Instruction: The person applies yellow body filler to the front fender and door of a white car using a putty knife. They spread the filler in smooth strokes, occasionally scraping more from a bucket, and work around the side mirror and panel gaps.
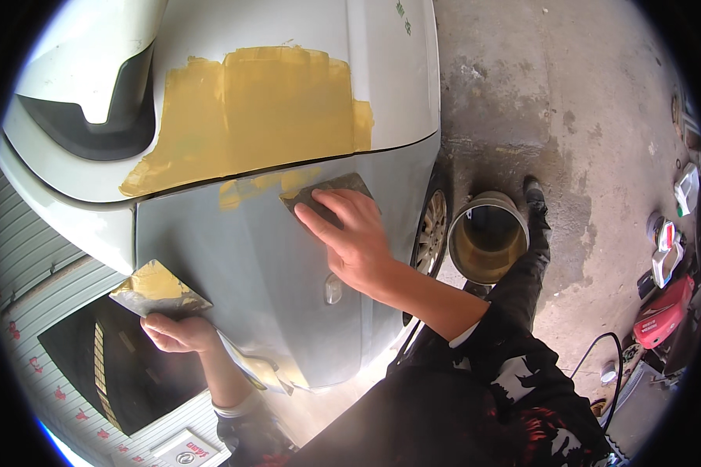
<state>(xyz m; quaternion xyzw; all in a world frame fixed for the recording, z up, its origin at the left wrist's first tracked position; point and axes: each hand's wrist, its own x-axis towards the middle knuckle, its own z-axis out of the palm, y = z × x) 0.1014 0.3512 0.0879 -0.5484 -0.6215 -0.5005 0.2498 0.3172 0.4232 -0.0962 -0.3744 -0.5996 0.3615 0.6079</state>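
Observation:
My right hand [356,237] is closed on a dark, flat putty spreader [349,184]. The spreader lies against the grey fender [288,272] of a car, just under the seam with the white panel above. Yellow putty smears [245,191] show beside its left edge. A broad yellow putty patch [276,109] covers the white panel. At the left, my left hand [177,333] pinches the lower edge of a thin mixing plate [160,286] loaded with yellow putty. That plate is held near the fender's left edge.
A bucket [453,247] with murky liquid stands on the concrete floor [592,140], beside the car wheel [431,226] and my boot [534,194]. The car's side mirror [93,54] juts out at upper left. A red case [664,313] and a black hose [620,350] lie among clutter at right.

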